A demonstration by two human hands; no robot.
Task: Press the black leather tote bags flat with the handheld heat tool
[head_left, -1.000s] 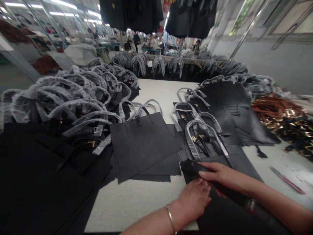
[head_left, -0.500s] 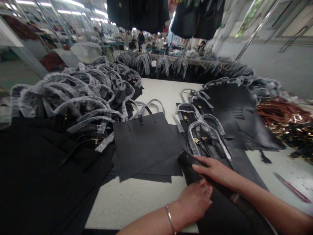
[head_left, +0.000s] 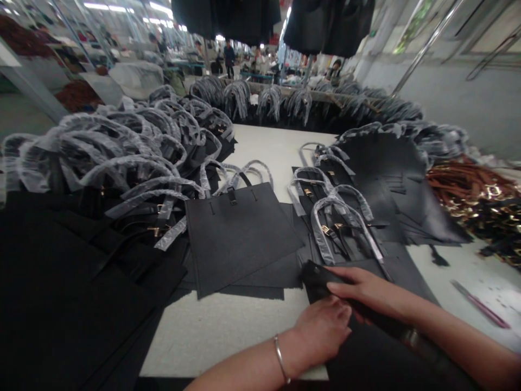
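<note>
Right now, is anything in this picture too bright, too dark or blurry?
In the head view, the ceiling lights look washed-out white; also in the head view, gold-coloured metal fittings glint at the right, the black piece in the right hand is so dark that detail is lost, and the distant person looks soft.

Pale worktop (head_left: pixel 228 336), black panel stack (head_left: pixel 242 239) on it. Left of stack: bigger black pile (head_left: pixel 69 271), plastic-wrapped handles (head_left: pixel 152 161). Right of stack: black pieces (head_left: pixel 402 271) with wrapped handles (head_left: pixel 323 247); farther right, thin pinkish tool (head_left: pixel 484 309).
</note>
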